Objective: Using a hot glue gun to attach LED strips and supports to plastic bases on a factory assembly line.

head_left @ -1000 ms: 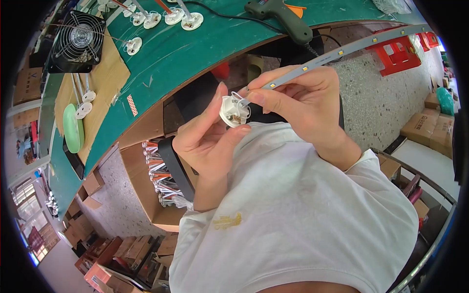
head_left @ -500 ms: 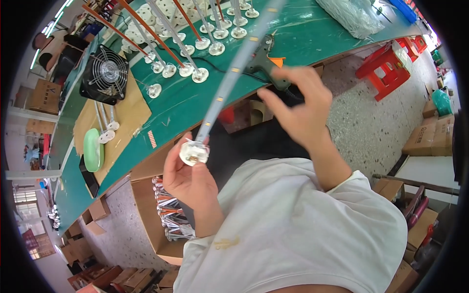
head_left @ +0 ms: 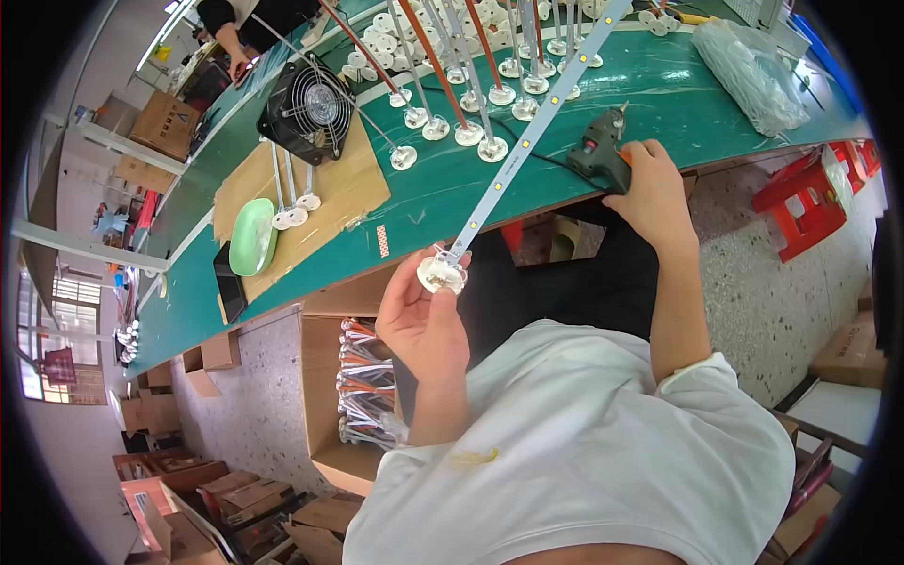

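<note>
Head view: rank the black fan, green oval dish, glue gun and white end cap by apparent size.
1. black fan
2. green oval dish
3. glue gun, partly hidden by the right hand; close to the dish, unsure
4. white end cap

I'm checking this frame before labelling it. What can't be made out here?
- Head view: the glue gun handle, covered by the right hand.
- The LED strip far end, cut off by the top edge.
- The white cap underside, hidden by the left hand.
</note>
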Motion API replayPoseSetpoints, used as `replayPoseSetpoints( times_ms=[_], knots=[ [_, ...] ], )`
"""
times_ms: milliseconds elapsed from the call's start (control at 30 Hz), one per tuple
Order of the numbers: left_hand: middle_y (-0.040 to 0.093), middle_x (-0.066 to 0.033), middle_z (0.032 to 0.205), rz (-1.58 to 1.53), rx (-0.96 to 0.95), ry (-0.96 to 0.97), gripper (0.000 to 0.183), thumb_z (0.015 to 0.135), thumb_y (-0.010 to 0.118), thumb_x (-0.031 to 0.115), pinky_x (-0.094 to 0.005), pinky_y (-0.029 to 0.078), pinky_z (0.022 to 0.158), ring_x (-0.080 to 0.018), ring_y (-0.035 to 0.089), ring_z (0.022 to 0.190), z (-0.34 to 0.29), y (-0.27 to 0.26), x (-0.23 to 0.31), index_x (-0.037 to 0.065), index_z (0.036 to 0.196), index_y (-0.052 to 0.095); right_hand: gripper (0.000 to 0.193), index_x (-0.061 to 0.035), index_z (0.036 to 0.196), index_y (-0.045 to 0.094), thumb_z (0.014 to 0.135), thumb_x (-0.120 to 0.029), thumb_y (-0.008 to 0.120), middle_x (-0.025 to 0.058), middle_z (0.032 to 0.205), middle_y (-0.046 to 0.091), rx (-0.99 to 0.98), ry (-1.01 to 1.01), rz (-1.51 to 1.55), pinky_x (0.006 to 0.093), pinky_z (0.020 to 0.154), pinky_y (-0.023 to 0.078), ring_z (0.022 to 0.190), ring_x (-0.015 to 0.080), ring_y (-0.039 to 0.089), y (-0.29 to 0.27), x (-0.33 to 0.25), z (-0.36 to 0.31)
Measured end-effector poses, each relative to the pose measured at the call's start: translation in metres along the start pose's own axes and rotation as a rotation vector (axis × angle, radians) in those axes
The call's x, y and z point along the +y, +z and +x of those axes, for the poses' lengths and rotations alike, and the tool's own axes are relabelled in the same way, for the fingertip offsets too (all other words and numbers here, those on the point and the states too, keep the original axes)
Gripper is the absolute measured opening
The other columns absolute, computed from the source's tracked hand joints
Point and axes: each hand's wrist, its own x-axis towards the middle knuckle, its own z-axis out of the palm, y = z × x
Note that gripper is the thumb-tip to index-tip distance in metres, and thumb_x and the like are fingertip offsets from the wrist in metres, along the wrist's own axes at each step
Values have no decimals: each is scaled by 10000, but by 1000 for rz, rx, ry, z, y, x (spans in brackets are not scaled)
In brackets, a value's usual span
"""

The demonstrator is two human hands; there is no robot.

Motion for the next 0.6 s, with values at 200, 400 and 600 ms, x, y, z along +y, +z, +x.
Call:
replayPoseSetpoints(
  times_ms=[200,400,600],
  knots=[
    [620,-226,1114,-69,-23,5,387,824,609,-54,-438,545,882,-308,650,982,5,-6,-1,-100,1196,514,522,50,1146,545,661,16,735,123,1031,619,217,-60,565,300,890,449,954,222,617,-19,18,-30],
    [596,-247,1141,-63,48,54,403,835,617,-5,-440,550,874,-310,635,1007,8,-3,-4,-97,1211,506,553,37,1312,387,775,12,516,227,1240,481,352,-205,1611,540,1033,376,1192,384,487,-9,13,-42],
    [594,-245,1144,-4,54,122,405,832,609,-1,-434,555,862,-321,628,1019,12,-5,-4,-87,1215,510,501,48,1210,451,778,-176,569,241,1136,518,247,-275,1645,575,1016,360,1221,418,441,3,2,-62]
  ],
)
